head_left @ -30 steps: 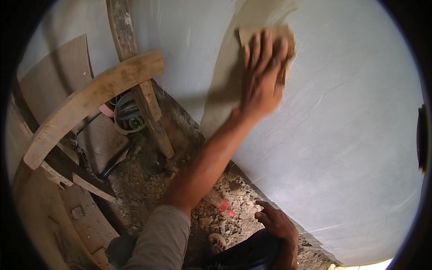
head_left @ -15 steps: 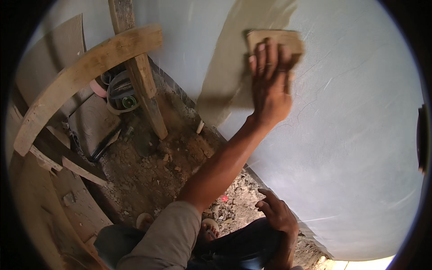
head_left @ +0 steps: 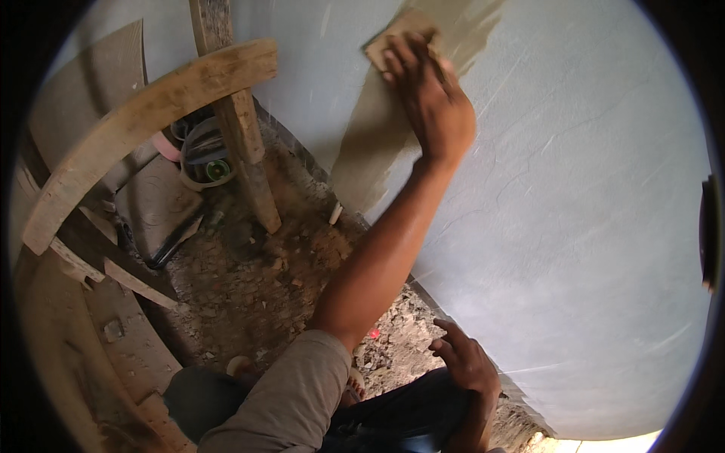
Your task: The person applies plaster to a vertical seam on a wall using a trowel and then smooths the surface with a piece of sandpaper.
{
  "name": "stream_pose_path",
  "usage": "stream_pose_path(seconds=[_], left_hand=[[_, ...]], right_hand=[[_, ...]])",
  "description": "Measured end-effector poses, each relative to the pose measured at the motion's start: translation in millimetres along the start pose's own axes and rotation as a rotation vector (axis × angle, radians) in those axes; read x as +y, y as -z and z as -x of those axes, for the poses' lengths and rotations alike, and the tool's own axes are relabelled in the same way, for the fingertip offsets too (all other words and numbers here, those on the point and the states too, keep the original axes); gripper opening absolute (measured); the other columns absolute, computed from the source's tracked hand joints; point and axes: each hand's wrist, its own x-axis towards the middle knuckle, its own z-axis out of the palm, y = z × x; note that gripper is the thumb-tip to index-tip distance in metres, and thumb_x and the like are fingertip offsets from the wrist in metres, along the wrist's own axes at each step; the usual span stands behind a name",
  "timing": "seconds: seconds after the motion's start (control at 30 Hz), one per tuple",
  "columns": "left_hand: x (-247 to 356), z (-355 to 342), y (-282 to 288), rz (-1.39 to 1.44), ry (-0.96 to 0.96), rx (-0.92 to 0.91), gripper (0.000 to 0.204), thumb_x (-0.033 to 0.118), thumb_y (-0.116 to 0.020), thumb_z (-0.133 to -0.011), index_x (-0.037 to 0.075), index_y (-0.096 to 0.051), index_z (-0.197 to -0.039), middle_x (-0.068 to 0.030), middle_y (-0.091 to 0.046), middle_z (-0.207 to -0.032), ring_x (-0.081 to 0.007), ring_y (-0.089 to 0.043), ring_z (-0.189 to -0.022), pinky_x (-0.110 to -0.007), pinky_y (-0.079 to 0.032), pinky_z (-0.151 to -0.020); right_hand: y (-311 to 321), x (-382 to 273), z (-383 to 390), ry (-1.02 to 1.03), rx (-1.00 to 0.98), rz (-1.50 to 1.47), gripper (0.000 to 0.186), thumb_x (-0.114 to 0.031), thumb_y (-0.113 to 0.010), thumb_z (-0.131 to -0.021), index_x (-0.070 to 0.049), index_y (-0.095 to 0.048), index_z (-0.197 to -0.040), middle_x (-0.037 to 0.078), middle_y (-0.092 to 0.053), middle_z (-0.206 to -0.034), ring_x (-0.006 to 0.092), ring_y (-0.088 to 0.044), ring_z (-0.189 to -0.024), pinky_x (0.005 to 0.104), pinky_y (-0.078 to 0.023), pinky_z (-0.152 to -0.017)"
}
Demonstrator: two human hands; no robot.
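Note:
My left hand (head_left: 434,98) reaches up to the pale grey wall (head_left: 574,189), its fingers bent over a flat, tan rectangular pad (head_left: 387,47). The pad lies against the wall; whether it is sponge or board I cannot tell. Around and below it runs a darker, brownish damp-looking band (head_left: 370,143), down to near the wall's foot. My right hand (head_left: 467,361) rests by my right knee, holding nothing, with its fingers loosely apart.
A curved wooden piece (head_left: 151,113) crosses an upright timber post (head_left: 249,166) at the left. Behind them are a bucket (head_left: 202,155) and a dusty dark-edged panel (head_left: 158,204). Rubble covers the dirt floor (head_left: 257,287). A short pale stub (head_left: 335,214) stands near the wall's foot.
My left hand has moved the pad up and to the left along the wall, over the band's upper left edge. The pad is now tilted. My right hand has hardly moved.

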Motion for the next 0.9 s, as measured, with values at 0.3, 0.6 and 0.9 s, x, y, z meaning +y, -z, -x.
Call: stream_pose_path(seconds=[0.3,0.6,0.9], left_hand=[[-32.8,37.3,15.8,0.176,0.216,0.030,0.057,0.032,-0.028,-0.111,-0.005,-0.027,-0.155,-0.0288,-0.016,-0.164,-0.0453,-0.011,-0.153,-0.058,-0.008,-0.124],[-44.5,53.1,19.1,-0.062,0.036,-0.029,0.058,0.033,-0.021,-0.111,-0.004,-0.028,-0.155,-0.0297,-0.018,-0.163,-0.0485,-0.013,-0.152,-0.062,-0.010,-0.122],[-41.7,88.1,25.3,0.009,-0.112,-0.115,0.049,0.022,-0.026,-0.111,-0.002,-0.038,-0.152,-0.0285,-0.027,-0.160,-0.0460,-0.017,-0.152,-0.059,-0.011,-0.123]], right_hand=[[0.6,-0.5,0.2,0.023,-0.035,0.032,0.052,-0.041,-0.054,-0.102,-0.011,-0.049,-0.144,0.021,-0.071,-0.116,0.0402,-0.063,-0.116,0.0472,-0.048,-0.097],[-0.6,-1.4,-8.4,0.067,-0.019,0.009,0.052,-0.042,-0.054,-0.102,-0.013,-0.049,-0.145,0.023,-0.071,-0.114,0.0391,-0.064,-0.116,0.0470,-0.049,-0.097],[-1.1,6.6,-13.0,0.064,0.005,0.000,0.053,-0.038,-0.058,-0.102,-0.006,-0.050,-0.143,0.017,-0.074,-0.105,0.0306,-0.071,-0.102,0.0418,-0.051,-0.091]])
